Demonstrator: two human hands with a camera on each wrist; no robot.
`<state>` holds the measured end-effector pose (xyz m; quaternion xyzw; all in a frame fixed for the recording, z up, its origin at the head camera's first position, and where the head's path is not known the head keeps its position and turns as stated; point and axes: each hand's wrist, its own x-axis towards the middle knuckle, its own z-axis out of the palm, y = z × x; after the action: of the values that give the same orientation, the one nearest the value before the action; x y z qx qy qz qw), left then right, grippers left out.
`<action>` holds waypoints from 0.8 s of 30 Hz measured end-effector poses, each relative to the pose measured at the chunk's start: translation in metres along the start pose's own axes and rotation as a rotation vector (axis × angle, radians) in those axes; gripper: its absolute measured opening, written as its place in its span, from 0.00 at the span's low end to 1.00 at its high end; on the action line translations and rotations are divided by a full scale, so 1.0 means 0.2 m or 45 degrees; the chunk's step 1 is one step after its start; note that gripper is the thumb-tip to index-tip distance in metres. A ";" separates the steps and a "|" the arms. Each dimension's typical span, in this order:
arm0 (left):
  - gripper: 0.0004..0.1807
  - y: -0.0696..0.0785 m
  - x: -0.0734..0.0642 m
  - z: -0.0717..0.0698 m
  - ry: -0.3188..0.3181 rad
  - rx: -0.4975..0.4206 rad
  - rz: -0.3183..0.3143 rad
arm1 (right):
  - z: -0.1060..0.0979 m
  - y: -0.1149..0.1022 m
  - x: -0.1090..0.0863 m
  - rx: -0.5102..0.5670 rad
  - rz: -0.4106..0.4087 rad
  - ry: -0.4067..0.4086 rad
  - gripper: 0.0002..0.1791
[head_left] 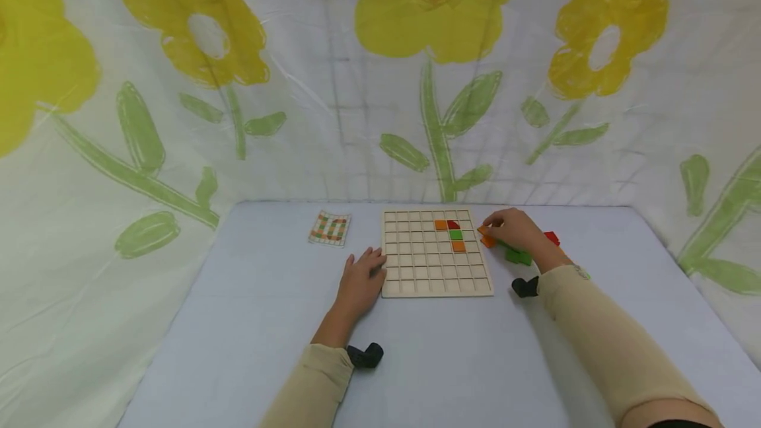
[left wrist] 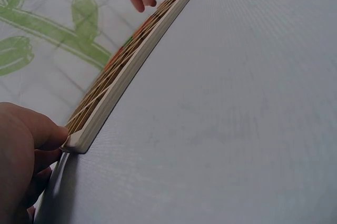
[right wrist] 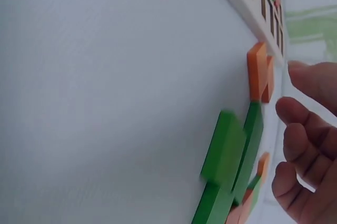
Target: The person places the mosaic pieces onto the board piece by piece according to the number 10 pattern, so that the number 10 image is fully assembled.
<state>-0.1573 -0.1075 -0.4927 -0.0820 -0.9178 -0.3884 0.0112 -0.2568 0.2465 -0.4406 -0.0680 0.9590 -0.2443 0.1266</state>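
A pale wooden grid board (head_left: 416, 263) lies on the table with a few tiles in its upper right cells: an orange tile (head_left: 440, 224), a red one (head_left: 454, 224) with a rounded corner, a green one (head_left: 456, 235) and a lower orange one (head_left: 458, 246). My left hand (head_left: 361, 279) rests at the board's left edge, touching its rim. To the right of the board, my right hand (head_left: 514, 228) hovers over loose tiles, thumb and fingers apart in the right wrist view. Orange tiles (right wrist: 257, 74) lie just beyond its fingertips, beside green tiles (right wrist: 225, 147).
A small pattern card (head_left: 329, 228) with orange, green and red shapes lies left of the board. Behind my right hand is a red tile (head_left: 552, 238). A curtain (head_left: 309, 150) with painted flowers hangs along the table's far edge.
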 end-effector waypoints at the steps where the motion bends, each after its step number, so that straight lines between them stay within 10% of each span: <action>1: 0.19 0.00 0.00 0.00 0.000 0.001 -0.002 | -0.01 0.02 -0.01 -0.010 -0.002 -0.011 0.17; 24: 0.19 0.00 0.00 0.00 -0.009 -0.015 0.004 | -0.01 0.13 -0.09 -0.084 -0.025 -0.050 0.26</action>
<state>-0.1584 -0.1078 -0.4930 -0.0850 -0.9153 -0.3936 0.0080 -0.2423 0.2740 -0.4484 -0.0862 0.9631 -0.2126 0.1406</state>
